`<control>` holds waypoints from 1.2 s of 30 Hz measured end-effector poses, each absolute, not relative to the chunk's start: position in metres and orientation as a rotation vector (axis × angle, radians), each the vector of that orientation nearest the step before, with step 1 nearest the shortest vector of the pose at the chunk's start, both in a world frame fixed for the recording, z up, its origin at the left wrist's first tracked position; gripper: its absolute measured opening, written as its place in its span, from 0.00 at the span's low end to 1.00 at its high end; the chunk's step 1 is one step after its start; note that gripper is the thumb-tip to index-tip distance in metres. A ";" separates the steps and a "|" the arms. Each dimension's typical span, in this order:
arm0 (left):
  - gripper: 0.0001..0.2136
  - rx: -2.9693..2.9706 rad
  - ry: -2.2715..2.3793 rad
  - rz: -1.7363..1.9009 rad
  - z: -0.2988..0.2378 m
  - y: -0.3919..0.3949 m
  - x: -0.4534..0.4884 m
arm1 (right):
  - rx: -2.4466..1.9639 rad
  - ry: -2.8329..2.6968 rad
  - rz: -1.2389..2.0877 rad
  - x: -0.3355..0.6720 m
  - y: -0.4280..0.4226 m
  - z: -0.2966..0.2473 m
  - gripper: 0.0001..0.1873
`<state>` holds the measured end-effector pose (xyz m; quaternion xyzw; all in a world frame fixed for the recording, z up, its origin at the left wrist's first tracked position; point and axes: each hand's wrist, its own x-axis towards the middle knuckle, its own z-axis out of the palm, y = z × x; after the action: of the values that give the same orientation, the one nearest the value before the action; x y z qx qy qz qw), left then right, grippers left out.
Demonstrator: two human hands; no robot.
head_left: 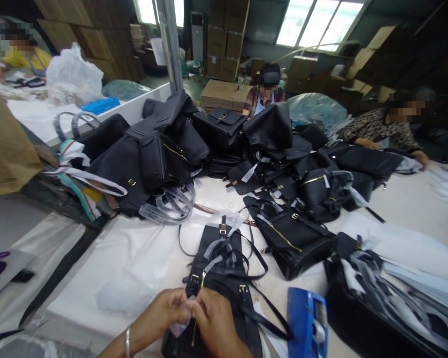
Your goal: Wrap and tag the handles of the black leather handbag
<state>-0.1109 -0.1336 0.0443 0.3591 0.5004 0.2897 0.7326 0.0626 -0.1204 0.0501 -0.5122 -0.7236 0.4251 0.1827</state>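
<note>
Stacked cartons stand behind a white worktop heaped with black bags. At its near side lies a black backpack, just left of a blue object; over it the left hand and right hand meet, both hands pinching a translucent scrap.

On table: near bag, under left hand and right hand. Left of bag: sheet. To right: device, then third bag. Behind device: second bag. Farther back: bag heap. Beyond heap: co-worker, cartons.
</note>
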 end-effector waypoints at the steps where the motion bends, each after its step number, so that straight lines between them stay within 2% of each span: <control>1: 0.19 0.796 1.102 0.615 0.042 -0.137 -0.113 | -1.407 -2.088 1.227 0.065 -0.120 0.048 0.11; 3: 0.20 0.810 1.123 0.565 0.040 -0.144 -0.118 | -1.374 -2.120 1.241 0.077 -0.111 0.045 0.13; 7: 0.21 0.808 1.203 0.548 0.046 -0.148 -0.125 | -1.621 -1.985 0.922 0.117 -0.081 0.037 0.11; 9: 0.21 0.803 1.213 0.558 0.049 -0.145 -0.125 | -1.650 -1.977 0.916 0.133 -0.076 0.029 0.12; 15: 0.20 0.819 1.225 0.587 0.047 -0.131 -0.126 | -1.387 -2.136 1.594 0.154 -0.103 0.023 0.13; 17: 0.19 0.843 1.238 0.582 0.044 -0.129 -0.126 | -1.298 -2.239 1.713 0.154 -0.104 0.031 0.14; 19: 0.18 0.872 1.256 0.581 0.044 -0.129 -0.124 | -1.376 -2.313 1.538 0.150 -0.099 0.038 0.15; 21: 0.17 0.892 1.259 0.583 0.045 -0.128 -0.123 | -1.434 -2.384 1.196 0.142 -0.091 0.041 0.08; 23: 0.16 0.901 1.251 0.592 0.047 -0.127 -0.121 | -1.326 -2.498 0.979 0.134 -0.084 0.038 0.21; 24: 0.16 0.903 1.247 0.599 0.049 -0.126 -0.121 | -1.239 -2.561 0.947 0.131 -0.081 0.036 0.24; 25: 0.15 0.902 1.245 0.608 0.051 -0.126 -0.122 | -1.160 -2.611 0.942 0.129 -0.079 0.033 0.22; 28: 0.14 0.860 1.225 0.644 0.056 -0.124 -0.125 | -1.105 -2.578 1.031 0.130 -0.076 0.030 0.05; 29: 0.14 0.841 1.218 0.657 0.057 -0.124 -0.126 | -1.156 -2.500 1.090 0.131 -0.076 0.032 0.04; 33: 0.14 0.779 1.238 0.693 0.050 -0.125 -0.128 | -1.356 -2.029 1.466 0.133 -0.076 0.043 0.12; 36: 0.15 0.744 1.222 0.696 0.038 -0.125 -0.123 | -1.342 -1.713 1.650 0.123 -0.079 0.047 0.10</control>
<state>-0.1232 -0.1250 0.0381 0.3338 0.5485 0.3127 0.7000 0.1225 -0.0786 0.0466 -0.4811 -0.6142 0.5914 0.2037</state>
